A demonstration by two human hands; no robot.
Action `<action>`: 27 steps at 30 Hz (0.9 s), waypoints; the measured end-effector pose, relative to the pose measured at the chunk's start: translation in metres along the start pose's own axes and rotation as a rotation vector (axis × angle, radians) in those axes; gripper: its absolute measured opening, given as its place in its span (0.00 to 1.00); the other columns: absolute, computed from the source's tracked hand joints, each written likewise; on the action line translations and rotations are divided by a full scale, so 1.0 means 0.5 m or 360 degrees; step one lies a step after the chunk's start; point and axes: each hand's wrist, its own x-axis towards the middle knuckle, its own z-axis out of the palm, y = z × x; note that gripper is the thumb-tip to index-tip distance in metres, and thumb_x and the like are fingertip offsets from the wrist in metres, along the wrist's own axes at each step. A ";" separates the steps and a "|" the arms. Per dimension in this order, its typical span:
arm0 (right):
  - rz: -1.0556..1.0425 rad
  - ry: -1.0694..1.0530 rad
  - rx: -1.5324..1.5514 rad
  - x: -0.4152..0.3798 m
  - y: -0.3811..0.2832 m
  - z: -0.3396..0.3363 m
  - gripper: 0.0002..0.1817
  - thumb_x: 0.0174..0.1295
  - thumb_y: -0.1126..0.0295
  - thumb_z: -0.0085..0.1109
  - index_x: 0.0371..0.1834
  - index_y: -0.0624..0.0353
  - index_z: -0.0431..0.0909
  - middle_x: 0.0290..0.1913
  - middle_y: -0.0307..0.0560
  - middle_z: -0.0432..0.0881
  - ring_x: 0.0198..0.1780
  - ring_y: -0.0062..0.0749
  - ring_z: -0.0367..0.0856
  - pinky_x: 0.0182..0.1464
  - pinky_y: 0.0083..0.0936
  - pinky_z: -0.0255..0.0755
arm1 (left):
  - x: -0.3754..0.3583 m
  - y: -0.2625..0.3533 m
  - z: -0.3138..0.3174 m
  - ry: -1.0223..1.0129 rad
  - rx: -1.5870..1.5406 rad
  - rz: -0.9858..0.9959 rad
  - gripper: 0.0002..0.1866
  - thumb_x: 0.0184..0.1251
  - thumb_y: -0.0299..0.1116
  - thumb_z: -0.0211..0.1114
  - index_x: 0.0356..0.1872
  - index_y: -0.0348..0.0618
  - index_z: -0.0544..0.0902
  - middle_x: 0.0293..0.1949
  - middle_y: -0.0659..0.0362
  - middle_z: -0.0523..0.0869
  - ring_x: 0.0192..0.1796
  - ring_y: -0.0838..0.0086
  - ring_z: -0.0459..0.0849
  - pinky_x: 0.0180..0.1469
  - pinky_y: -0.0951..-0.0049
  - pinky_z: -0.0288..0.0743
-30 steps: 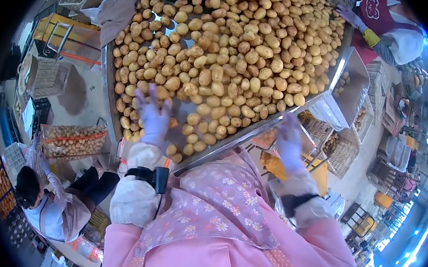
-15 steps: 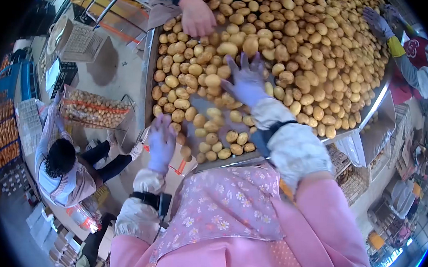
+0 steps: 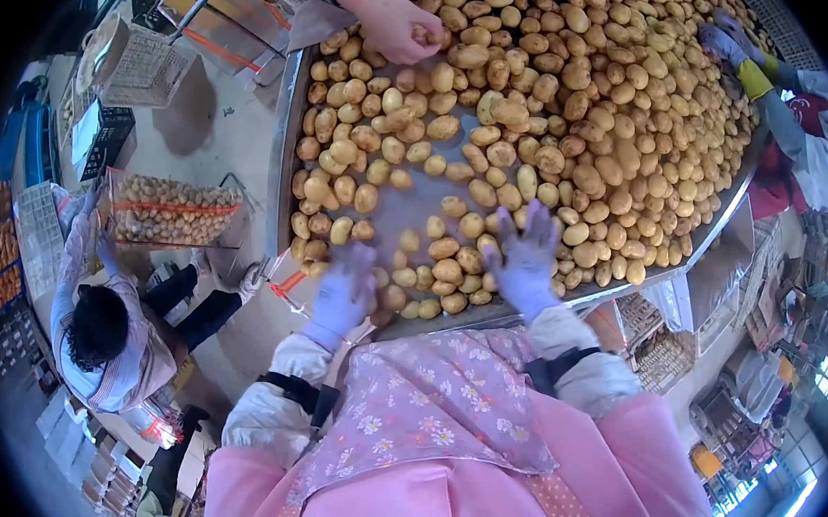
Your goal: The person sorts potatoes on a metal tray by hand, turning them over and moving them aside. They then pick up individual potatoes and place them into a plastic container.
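Note:
A large heap of potatoes (image 3: pixel 623 148) covers a metal-edged sorting table (image 3: pixel 289 154). My left hand (image 3: pixel 345 287), in a purple glove, is at the table's near left edge, fingers extended and slightly blurred beside several potatoes. My right hand (image 3: pixel 526 266), gloved alike, lies with spread fingers against potatoes near the front edge, gripping none of them. Between my hands sits a small group of potatoes (image 3: pixel 447 270). Behind that group a bare grey patch of the tabletop (image 3: pixel 408 203) shows.
Across the table a co-worker's bare hand (image 3: pixel 397 27) pinches a potato. Another person's gloved hands (image 3: pixel 722 40) are at the far right. On the left, a seated person (image 3: pixel 106 333) is beside a mesh bag of potatoes (image 3: pixel 172 211). A plastic crate (image 3: pixel 144 67) stands behind.
My right hand has drawn back toward me from the middle of the potatoes. My left hand has shifted right. The co-worker's bare hand has lifted and closed on a potato.

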 end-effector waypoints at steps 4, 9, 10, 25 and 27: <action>-0.0416 -0.0332 -0.0024 -0.066 -0.035 0.010 0.26 0.70 0.56 0.57 0.73 0.36 0.74 0.80 0.56 0.62 0.82 0.59 0.57 0.80 0.56 0.53 | 0.100 -0.094 -0.097 0.0682 0.0425 -0.0133 0.23 0.68 0.32 0.63 0.64 0.44 0.80 0.64 0.45 0.82 0.58 0.47 0.84 0.61 0.51 0.78; -0.0663 -0.0486 -0.0267 -0.104 0.120 -0.053 0.23 0.69 0.61 0.59 0.68 0.40 0.78 0.77 0.49 0.69 0.78 0.54 0.65 0.75 0.52 0.64 | 0.136 -0.022 -0.116 0.0277 0.0543 -0.0517 0.20 0.69 0.33 0.63 0.62 0.45 0.82 0.56 0.43 0.84 0.55 0.45 0.84 0.60 0.51 0.79; -0.0338 -0.0296 -0.0090 -0.111 0.133 -0.065 0.23 0.69 0.62 0.58 0.68 0.42 0.78 0.75 0.49 0.72 0.75 0.53 0.70 0.72 0.51 0.67 | 0.134 -0.028 -0.107 0.0259 0.0472 -0.0557 0.19 0.70 0.33 0.63 0.62 0.49 0.82 0.53 0.42 0.84 0.54 0.44 0.84 0.59 0.51 0.79; 0.1062 0.0093 0.1601 -0.377 0.162 -0.050 0.18 0.78 0.69 0.51 0.67 0.60 0.77 0.55 0.47 0.86 0.52 0.35 0.85 0.59 0.30 0.78 | 0.003 0.048 0.024 -0.0237 0.0432 0.0733 0.29 0.65 0.35 0.66 0.69 0.50 0.78 0.70 0.49 0.76 0.69 0.46 0.77 0.71 0.47 0.71; 0.0755 -0.0119 -0.0239 -0.462 0.254 -0.068 0.26 0.68 0.63 0.63 0.68 0.59 0.78 0.63 0.59 0.82 0.63 0.56 0.80 0.67 0.41 0.74 | -0.012 0.021 0.003 -0.0222 0.0423 0.0474 0.26 0.67 0.36 0.65 0.68 0.50 0.80 0.69 0.47 0.78 0.68 0.47 0.77 0.72 0.47 0.68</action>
